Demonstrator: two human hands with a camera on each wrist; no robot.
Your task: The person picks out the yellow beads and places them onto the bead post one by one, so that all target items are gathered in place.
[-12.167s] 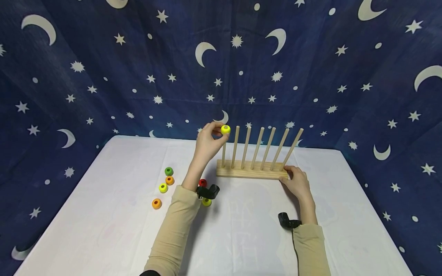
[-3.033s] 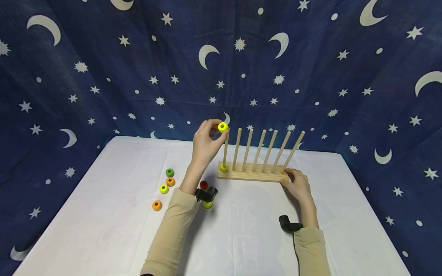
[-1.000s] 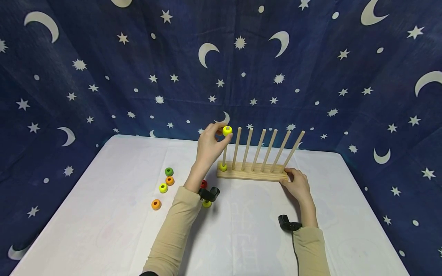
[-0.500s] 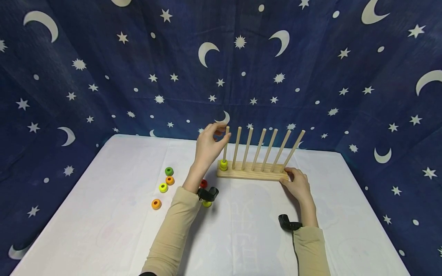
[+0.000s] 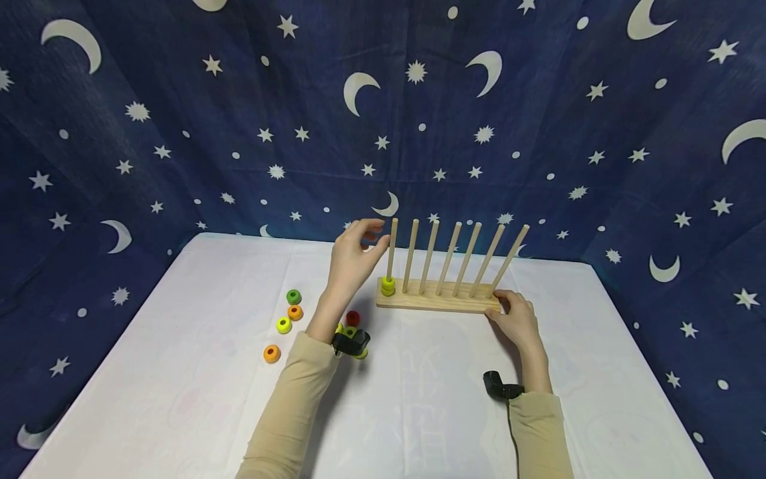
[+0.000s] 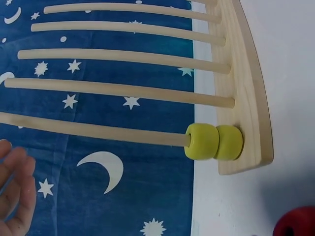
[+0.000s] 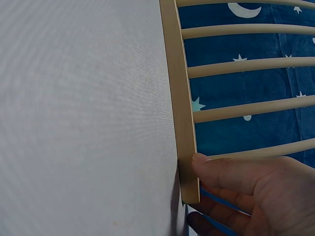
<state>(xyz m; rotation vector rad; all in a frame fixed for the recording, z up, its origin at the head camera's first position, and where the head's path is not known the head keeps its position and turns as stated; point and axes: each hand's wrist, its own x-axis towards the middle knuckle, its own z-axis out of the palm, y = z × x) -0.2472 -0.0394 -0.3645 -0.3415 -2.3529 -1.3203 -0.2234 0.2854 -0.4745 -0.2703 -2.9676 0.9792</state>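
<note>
A wooden rack stands on the table, its flat base [image 5: 443, 303] carrying a row of several upright pegs. Two yellow beads [image 5: 387, 287] are stacked at the foot of the leftmost peg [image 5: 391, 249]; the left wrist view shows the upper yellow bead [image 6: 202, 141] resting against the lower one. My left hand [image 5: 353, 261] is just left of that peg's upper part, thumb and fingers parted, with nothing between them. At the base's right end, my right hand [image 5: 516, 319] grips the wood, its thumb [image 7: 221, 172] on the front side in the right wrist view.
Left of my left arm lie a green bead [image 5: 293, 297], an orange bead [image 5: 294, 313], a yellow bead [image 5: 284, 325] and another orange bead [image 5: 272, 353]. By my left wrist are a red bead [image 5: 353, 319] and several yellow-green ones, partly hidden. Behind hangs a starry blue cloth [image 5: 311, 106].
My left hand has let go of a yellow bead at the leftmost peg's top. The bead slid down onto the first one, and the hand moved slightly left. My right hand stayed put.
</note>
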